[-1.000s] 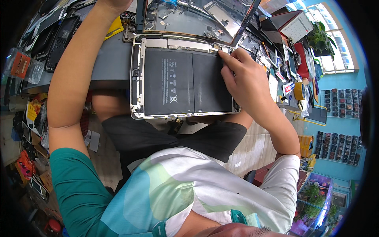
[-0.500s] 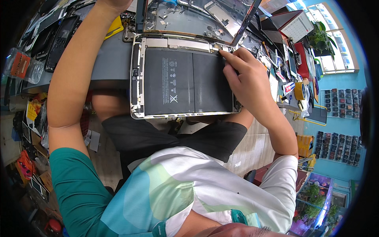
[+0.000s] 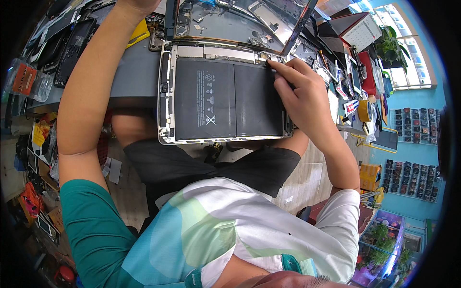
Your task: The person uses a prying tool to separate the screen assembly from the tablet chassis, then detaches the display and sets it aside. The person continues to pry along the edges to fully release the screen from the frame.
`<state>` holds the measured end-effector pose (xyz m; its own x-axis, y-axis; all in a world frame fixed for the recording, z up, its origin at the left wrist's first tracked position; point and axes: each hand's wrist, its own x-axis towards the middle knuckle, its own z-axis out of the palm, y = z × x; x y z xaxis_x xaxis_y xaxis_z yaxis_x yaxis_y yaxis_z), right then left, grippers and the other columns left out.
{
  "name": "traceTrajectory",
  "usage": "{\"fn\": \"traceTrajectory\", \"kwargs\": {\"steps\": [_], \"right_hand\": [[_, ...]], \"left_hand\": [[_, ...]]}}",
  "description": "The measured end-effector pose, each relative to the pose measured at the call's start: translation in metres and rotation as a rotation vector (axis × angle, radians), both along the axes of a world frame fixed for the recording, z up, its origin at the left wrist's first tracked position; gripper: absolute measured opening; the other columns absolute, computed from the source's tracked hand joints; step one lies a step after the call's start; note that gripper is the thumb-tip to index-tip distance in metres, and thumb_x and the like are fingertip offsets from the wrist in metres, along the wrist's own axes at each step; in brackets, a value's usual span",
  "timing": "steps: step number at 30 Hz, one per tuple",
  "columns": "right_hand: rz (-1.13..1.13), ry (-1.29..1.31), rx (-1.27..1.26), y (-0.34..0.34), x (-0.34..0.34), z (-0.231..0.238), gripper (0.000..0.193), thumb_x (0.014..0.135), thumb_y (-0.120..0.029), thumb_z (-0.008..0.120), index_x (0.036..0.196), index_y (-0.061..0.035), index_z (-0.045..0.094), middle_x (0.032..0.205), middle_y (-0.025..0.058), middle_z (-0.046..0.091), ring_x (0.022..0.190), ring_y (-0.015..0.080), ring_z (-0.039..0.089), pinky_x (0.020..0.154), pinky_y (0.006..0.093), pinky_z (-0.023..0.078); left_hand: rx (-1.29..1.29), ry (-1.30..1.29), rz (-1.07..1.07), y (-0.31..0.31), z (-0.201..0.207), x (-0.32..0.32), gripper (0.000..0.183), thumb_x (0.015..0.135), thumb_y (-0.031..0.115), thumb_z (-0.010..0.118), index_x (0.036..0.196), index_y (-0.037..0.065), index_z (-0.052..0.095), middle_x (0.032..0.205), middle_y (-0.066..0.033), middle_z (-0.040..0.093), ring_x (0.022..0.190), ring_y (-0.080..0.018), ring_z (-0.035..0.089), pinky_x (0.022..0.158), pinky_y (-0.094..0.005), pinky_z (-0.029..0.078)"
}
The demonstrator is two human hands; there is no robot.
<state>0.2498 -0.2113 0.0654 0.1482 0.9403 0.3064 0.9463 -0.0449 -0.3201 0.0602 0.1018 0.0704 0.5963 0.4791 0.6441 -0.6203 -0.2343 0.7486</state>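
Note:
An opened tablet [image 3: 167,96] overhangs the desk's near edge above my lap, its back shell facing down. Inside it lie a wide black battery [image 3: 206,96] and, along the far side, silver shield plates [image 3: 230,55]. Its glass front panel with a dark frame [image 3: 169,21] stands raised at the far side; I see the desk through it. My right hand [image 3: 307,93] stretches its index finger to the tablet's far right corner, the fingertip touching small parts by the board. The thumb hangs over the battery's right edge. My left hand [image 3: 141,4] is cut off by the top edge, fingers hidden.
Loose phone parts cover the grey desk [image 3: 134,72] beyond the tablet. A clear plastic box with an orange label [image 3: 29,79] sits at the left edge. To the right are a yellow tape roll [image 3: 365,110], tubes, and a desk calendar [image 3: 360,33].
My right hand has shifted slightly to the right, its thumb too, while the index fingertip stays near the same corner. My left arm and the tablet look nearly unmoved.

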Motion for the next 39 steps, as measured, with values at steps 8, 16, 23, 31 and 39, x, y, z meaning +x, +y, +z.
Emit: {"fn": "traceTrajectory", "kwargs": {"steps": [8, 16, 23, 31, 39], "right_hand": [[-0.014, 0.032, 0.021, -0.002, 0.001, -0.001, 0.029, 0.096, -0.007, 0.072, 0.122, -0.0008, 0.082, 0.098, 0.0174, 0.071, 0.080, 0.0354, 0.072, 0.076, 0.0426, 0.058], [-0.009, 0.042, 0.041, -0.002, 0.002, -0.003, 0.028, 0.097, -0.006, 0.072, 0.123, -0.0007, 0.082, 0.096, 0.0172, 0.071, 0.079, 0.0341, 0.070, 0.075, 0.0411, 0.057], [-0.020, 0.041, 0.044, -0.002, 0.002, -0.004, 0.028, 0.097, -0.007, 0.073, 0.123, 0.0000, 0.082, 0.097, 0.0176, 0.071, 0.079, 0.0346, 0.070, 0.075, 0.0419, 0.057], [-0.010, 0.050, 0.092, -0.002, 0.006, -0.005, 0.028, 0.097, -0.006, 0.072, 0.122, 0.0008, 0.082, 0.097, 0.0178, 0.071, 0.076, 0.0330, 0.071, 0.072, 0.0407, 0.057], [0.138, -0.097, 0.073, -0.009, -0.005, 0.006, 0.033, 0.095, -0.006, 0.074, 0.128, -0.0030, 0.080, 0.103, 0.0112, 0.071, 0.071, 0.0290, 0.071, 0.063, 0.0391, 0.058]], "left_hand": [[-0.032, 0.016, 0.018, -0.006, 0.004, -0.001, 0.055, 0.117, 0.044, 0.047, 0.128, -0.004, 0.072, 0.093, -0.0205, 0.080, 0.073, -0.0294, 0.081, 0.068, -0.0378, 0.069], [-0.024, -0.001, 0.025, -0.002, 0.001, 0.001, 0.057, 0.117, 0.045, 0.047, 0.127, -0.005, 0.072, 0.092, -0.0204, 0.080, 0.074, -0.0288, 0.081, 0.068, -0.0374, 0.069], [-0.024, 0.031, 0.046, -0.009, 0.006, -0.001, 0.057, 0.117, 0.045, 0.047, 0.127, -0.004, 0.073, 0.093, -0.0198, 0.080, 0.074, -0.0290, 0.081, 0.068, -0.0375, 0.070], [0.000, 0.001, 0.027, -0.002, 0.000, 0.002, 0.056, 0.117, 0.045, 0.046, 0.128, -0.003, 0.073, 0.093, -0.0193, 0.080, 0.074, -0.0283, 0.082, 0.068, -0.0370, 0.070], [0.013, 0.036, 0.108, -0.011, 0.011, -0.017, 0.055, 0.117, 0.044, 0.047, 0.127, -0.003, 0.073, 0.093, -0.0194, 0.081, 0.074, -0.0287, 0.082, 0.068, -0.0379, 0.070]]}}
